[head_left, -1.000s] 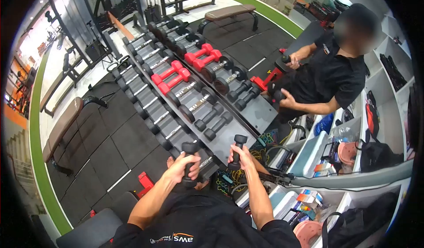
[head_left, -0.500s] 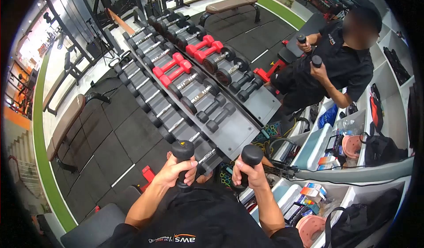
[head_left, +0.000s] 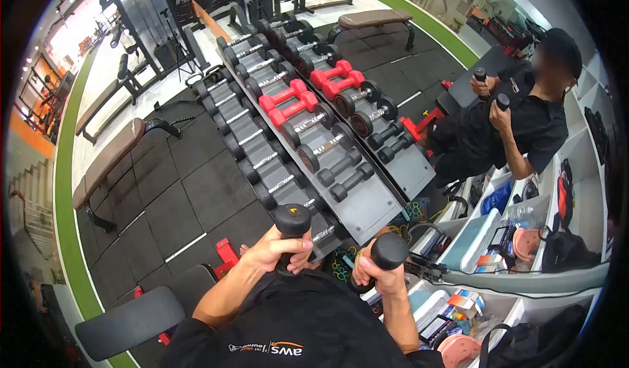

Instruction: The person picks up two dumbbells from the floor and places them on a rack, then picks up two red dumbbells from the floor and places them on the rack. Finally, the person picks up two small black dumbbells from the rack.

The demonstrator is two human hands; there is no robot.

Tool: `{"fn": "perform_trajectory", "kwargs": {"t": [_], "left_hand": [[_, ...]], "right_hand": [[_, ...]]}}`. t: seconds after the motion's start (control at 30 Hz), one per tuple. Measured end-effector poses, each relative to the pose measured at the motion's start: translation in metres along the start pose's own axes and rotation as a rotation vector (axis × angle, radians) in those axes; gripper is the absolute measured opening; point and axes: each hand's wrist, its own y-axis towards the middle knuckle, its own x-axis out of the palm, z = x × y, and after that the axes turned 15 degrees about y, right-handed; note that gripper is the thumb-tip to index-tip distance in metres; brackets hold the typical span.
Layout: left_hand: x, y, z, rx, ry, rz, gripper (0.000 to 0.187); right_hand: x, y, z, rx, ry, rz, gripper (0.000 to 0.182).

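Observation:
My left hand (head_left: 278, 250) is wrapped round the handle of a black dumbbell (head_left: 293, 219), held upright in front of my chest. Beside it, my right hand (head_left: 388, 279) grips a second black dumbbell (head_left: 389, 251), its round end tilted up towards the camera. The two dumbbells are apart, at about the same height. Just beyond them is a dumbbell rack (head_left: 370, 212) with several dumbbells, including a red pair (head_left: 292, 108) on its upper shelf.
A mirror at the right reflects the rack and a person (head_left: 524, 106) holding two dumbbells. White shelves (head_left: 517, 309) with bags and boxes are at the lower right. A black bench (head_left: 131, 322) stands lower left, a brown bench (head_left: 111, 155) further up.
The view has turned, so the rack and mirror sit further right. My right hand's dumbbell looks larger and a little lower. Both hands keep their grip.

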Motion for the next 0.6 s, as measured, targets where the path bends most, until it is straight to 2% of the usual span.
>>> {"fn": "perform_trajectory", "kwargs": {"t": [0.2,0.6], "left_hand": [[-0.023,-0.047,0.020,0.106,-0.162,0.026,0.023],[-0.103,-0.149,0.045,0.346,-0.163,0.244,0.023]], "right_hand": [[0.039,0.022,0.015,0.017,-0.019,-0.080,0.021],[0.132,0.078,0.064,0.111,0.096,-0.204,0.020]]}}
